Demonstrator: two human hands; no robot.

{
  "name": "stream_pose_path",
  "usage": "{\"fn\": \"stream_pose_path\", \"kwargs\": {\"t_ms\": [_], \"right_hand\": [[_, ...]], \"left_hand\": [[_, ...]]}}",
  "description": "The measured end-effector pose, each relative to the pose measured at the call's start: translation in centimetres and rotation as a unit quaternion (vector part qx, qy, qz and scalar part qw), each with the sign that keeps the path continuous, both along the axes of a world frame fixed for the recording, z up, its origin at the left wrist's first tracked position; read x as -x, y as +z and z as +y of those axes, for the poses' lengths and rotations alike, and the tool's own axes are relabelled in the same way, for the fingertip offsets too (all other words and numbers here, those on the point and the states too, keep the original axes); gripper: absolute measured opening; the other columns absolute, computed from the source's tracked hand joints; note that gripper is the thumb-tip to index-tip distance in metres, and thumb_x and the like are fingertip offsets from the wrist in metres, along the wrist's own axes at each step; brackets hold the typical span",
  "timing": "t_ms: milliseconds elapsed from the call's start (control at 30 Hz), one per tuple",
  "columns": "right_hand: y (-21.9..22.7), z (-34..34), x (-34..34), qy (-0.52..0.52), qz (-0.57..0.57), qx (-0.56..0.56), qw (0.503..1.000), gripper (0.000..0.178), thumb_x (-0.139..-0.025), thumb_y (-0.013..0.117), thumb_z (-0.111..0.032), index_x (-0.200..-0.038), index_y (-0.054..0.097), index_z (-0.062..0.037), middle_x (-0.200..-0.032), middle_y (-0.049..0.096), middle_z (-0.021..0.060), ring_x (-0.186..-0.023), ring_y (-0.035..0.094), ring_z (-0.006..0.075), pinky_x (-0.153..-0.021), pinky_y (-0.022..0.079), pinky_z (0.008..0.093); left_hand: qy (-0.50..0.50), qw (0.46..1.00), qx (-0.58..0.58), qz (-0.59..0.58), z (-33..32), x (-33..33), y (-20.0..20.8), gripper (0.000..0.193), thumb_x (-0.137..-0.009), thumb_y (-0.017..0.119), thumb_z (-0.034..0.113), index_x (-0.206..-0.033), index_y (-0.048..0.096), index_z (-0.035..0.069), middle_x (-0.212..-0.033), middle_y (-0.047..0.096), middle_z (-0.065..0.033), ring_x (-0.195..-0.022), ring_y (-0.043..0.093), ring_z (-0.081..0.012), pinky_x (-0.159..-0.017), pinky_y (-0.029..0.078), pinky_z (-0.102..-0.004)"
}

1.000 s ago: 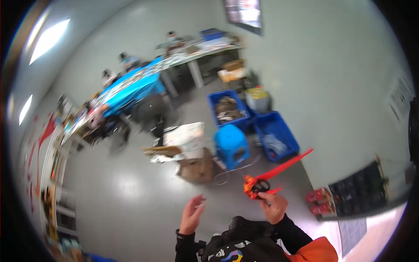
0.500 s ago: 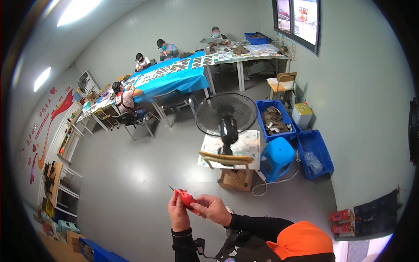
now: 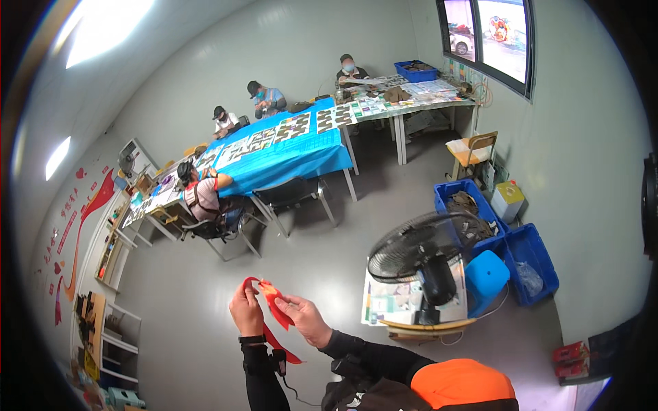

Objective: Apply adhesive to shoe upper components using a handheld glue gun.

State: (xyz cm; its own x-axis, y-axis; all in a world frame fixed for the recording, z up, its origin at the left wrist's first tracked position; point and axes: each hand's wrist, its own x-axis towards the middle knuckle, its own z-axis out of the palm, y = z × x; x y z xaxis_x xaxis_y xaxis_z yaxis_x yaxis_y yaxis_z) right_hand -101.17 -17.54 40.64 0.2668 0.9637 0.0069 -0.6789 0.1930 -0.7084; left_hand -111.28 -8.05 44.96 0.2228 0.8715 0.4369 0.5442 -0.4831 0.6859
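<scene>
A red piece of soft material, with an orange patch and a long red strip (image 3: 279, 344) hanging down, is held up in front of me. My left hand (image 3: 247, 314) is closed on its upper left end, where the red loops over the fingers. My right hand (image 3: 308, 320) pinches its wider folded part (image 3: 274, 303) between thumb and fingers. What exactly the red thing is cannot be made out. A dark band circles my left wrist, and a cable runs from a small black box beside it.
A black fan (image 3: 432, 257) stands on a paper-covered chair at right, by a blue stool (image 3: 486, 274) and blue crates (image 3: 533, 264). Several people sit around the table with a blue cover (image 3: 288, 154). A dark chair (image 3: 291, 195) stands before it. Shelving (image 3: 103, 322) lines the left wall.
My view has swung, so the fan and crates sit farther right. The bunched red material is now spread between my hands, with a strip hanging. The thin grey tip beside it no longer shows.
</scene>
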Motion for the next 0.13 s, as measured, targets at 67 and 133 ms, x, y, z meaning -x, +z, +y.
{"fn": "stream_pose_path", "kwargs": {"t_ms": [67,133], "right_hand": [[0.4,3.1,-0.8,-0.222,-0.313,0.021,0.923,0.02,-0.092,0.067,-0.02,-0.099,0.068,-0.002,-0.11,0.062,0.0091,-0.089,0.063,0.0171,-0.079,0.052,0.0265],[0.5,6.3,-1.7,-0.301,-0.394,0.032,0.868,0.02,-0.088,0.071,-0.021,-0.093,0.07,-0.0022,-0.114,0.059,0.0123,-0.088,0.064,0.0232,-0.076,0.054,0.0306]], "left_hand": [[-0.012,1.0,-0.015,-0.003,4.2,-0.9,0.0,0.032,-0.103,0.047,0.026,-0.086,0.063,0.004,-0.064,0.057,0.0016,-0.056,0.05,-0.0144,-0.055,0.042,-0.0305],[-0.13,0.973,0.105,-0.161,8.6,-2.3,-0.1,0.029,-0.102,0.05,0.029,-0.089,0.065,0.008,-0.065,0.059,0.0001,-0.056,0.051,-0.0144,-0.054,0.04,-0.0287]]}}
